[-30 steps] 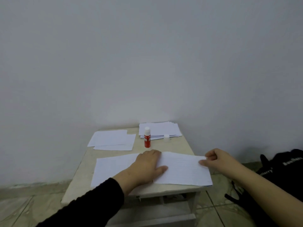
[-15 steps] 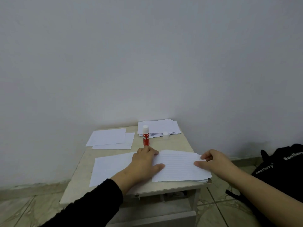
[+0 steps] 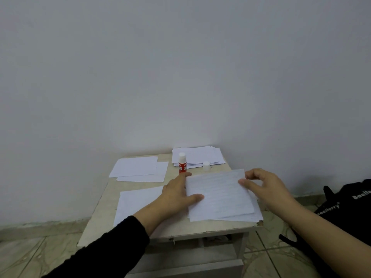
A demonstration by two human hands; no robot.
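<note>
- White lined paper sheet (image 3: 218, 195), folded over, lies at the near right corner of the beige table (image 3: 136, 185).
- Left hand (image 3: 176, 195) presses flat on the fold, fingers straight.
- Right hand (image 3: 263, 185) has its thumb on the flap's edge and fingers curled; I cannot tell whether it pinches.
- Red-and-white glue stick (image 3: 182, 163) stands just behind.

The left hand (image 3: 176, 194) presses the lined sheet (image 3: 218, 195) flat. The right hand (image 3: 265, 187) holds its edge. The glue stick (image 3: 182, 164) stands just beyond the left fingertips (image 3: 188, 174).
</note>
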